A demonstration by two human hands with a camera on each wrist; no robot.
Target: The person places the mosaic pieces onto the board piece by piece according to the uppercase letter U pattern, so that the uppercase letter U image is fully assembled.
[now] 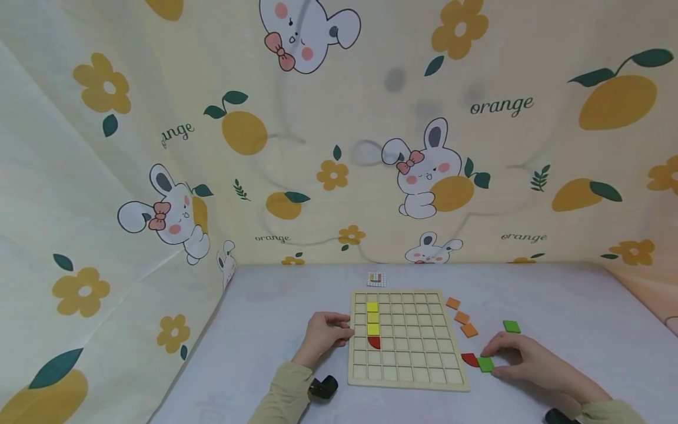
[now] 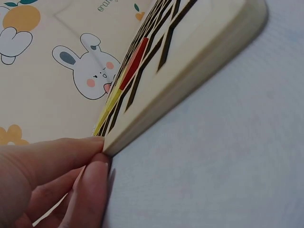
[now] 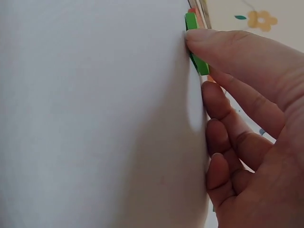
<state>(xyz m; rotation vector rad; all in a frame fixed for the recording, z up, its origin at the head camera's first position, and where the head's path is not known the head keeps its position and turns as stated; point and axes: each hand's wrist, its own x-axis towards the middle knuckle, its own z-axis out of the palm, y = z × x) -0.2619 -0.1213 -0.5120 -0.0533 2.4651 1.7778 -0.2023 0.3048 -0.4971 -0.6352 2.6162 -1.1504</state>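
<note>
A wooden grid board (image 1: 413, 376) lies on the table. In one of its columns several yellow square tiles (image 1: 373, 318) sit above a red quarter-round tile (image 1: 374, 342). My left hand (image 1: 324, 334) holds the board's left edge, thumb and fingertips right at the rim in the left wrist view. To the right of the board, my right hand (image 1: 529, 360) pinches a green square tile (image 1: 485, 365) between thumb and forefinger. That tile (image 3: 191, 21) is close over the table in the right wrist view, partly hidden by the thumb. Beside it lies another red quarter-round tile (image 1: 469, 359).
Orange square tiles (image 1: 462, 318) lie along the board's right side. A second green tile (image 1: 511, 326) rests behind my right hand. A small pattern card (image 1: 376, 280) lies beyond the board's far edge. Printed cloth (image 1: 328, 235) hangs behind and at the sides of the table.
</note>
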